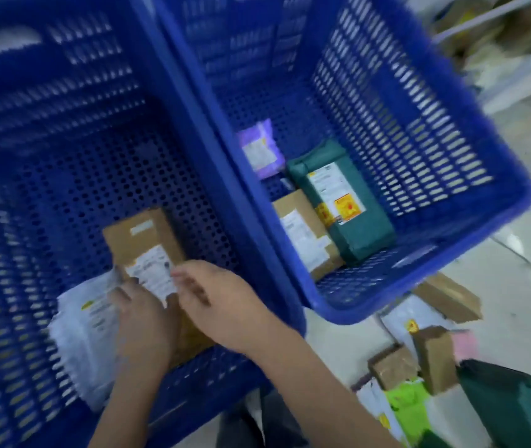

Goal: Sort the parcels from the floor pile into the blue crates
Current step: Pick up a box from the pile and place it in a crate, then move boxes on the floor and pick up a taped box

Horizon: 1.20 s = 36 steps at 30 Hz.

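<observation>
A brown box [143, 240] lies on the floor of the left crate [73, 130], near its front wall, label up. Both hands are on it at its near end. The left hand [143, 318] lies over the box's near left part, fingers bent down onto the label's lower edge; the blur makes it hard to say whether they grip or only press. The right hand [222, 305] reaches in from the right, its fingertips pinching the right edge of the white label [151, 270].

Just left of the box, touching it, a white mailer [83, 331] leans against the crate's left and front walls, partly under the left hand.

The right crate [419, 130] stands close beside the left one, their rims touching or nearly so. On its floor lie a purple mailer [259, 150] toward the back, a green parcel [345, 202] with a white and yellow label in the middle, and a second brown box [306, 234] against the green parcel's left side.

On the pale floor to the right of the crates sits the pile [426, 360]: several small brown boxes, a white mailer with a yellow mark, a bright green packet, something pink and a dark green bag at the lower right edge.
</observation>
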Each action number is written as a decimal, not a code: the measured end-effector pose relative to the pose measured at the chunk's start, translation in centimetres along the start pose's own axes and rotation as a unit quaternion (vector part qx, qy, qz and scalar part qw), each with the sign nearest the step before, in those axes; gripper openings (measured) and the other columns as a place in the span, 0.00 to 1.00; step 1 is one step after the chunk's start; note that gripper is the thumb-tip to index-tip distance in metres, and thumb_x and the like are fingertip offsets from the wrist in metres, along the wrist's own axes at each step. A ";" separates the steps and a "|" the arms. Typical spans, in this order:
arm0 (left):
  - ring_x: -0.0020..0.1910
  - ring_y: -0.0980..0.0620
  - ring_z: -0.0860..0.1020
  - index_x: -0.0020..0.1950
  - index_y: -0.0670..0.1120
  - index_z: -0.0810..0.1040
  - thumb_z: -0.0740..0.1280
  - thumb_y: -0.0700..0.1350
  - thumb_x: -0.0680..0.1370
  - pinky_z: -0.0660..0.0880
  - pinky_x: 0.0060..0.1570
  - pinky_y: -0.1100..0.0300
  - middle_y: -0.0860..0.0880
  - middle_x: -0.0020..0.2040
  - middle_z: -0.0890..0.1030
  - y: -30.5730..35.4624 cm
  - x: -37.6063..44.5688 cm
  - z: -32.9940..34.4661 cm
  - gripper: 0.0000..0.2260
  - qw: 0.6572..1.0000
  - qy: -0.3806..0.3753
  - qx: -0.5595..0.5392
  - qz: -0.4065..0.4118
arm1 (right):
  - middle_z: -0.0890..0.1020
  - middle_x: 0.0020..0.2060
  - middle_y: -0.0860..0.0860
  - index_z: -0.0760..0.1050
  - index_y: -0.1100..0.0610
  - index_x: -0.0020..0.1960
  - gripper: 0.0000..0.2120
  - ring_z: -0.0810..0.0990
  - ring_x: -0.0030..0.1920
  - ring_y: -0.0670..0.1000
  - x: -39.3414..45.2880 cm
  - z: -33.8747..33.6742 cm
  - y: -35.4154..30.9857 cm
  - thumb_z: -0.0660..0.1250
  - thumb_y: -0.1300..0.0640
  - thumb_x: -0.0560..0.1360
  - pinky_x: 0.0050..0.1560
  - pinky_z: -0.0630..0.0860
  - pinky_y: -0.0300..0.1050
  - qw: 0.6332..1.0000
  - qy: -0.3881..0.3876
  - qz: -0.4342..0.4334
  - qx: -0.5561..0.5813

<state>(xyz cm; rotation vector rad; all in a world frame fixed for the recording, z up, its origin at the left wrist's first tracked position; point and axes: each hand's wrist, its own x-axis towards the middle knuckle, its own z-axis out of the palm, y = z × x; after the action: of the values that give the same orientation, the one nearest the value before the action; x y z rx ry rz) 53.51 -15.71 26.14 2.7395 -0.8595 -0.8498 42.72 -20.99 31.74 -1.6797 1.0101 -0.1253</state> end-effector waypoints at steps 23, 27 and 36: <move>0.67 0.50 0.66 0.71 0.46 0.58 0.60 0.51 0.75 0.67 0.62 0.61 0.46 0.70 0.59 16.6 -22.6 21.5 0.26 0.750 -0.176 0.325 0.548 | 0.72 0.33 0.58 0.63 0.59 0.41 0.07 0.70 0.27 0.52 -36.1 -1.7 33.8 0.57 0.64 0.77 0.31 0.64 0.39 0.555 0.368 0.567 0.485; 0.60 0.50 0.71 0.65 0.46 0.62 0.60 0.52 0.76 0.70 0.58 0.61 0.47 0.64 0.64 17.8 -21.9 25.5 0.20 0.730 -0.183 0.416 0.511 | 0.73 0.34 0.59 0.64 0.60 0.42 0.05 0.70 0.28 0.53 -38.7 -0.8 37.1 0.57 0.62 0.77 0.30 0.65 0.40 0.515 0.340 0.599 0.511; 0.60 0.43 0.72 0.67 0.40 0.63 0.65 0.51 0.77 0.72 0.56 0.54 0.42 0.65 0.64 24.8 -23.5 31.5 0.24 0.795 -0.221 0.400 0.398 | 0.74 0.37 0.60 0.66 0.63 0.48 0.02 0.71 0.29 0.53 -42.7 -8.2 43.7 0.56 0.64 0.78 0.30 0.65 0.41 0.569 0.373 0.561 0.471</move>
<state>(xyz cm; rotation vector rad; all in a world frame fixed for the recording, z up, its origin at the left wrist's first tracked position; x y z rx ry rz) 8.09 -22.07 18.48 2.1927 -2.7292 -1.0739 -12.63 0.62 15.36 0.2785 1.9769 -0.4441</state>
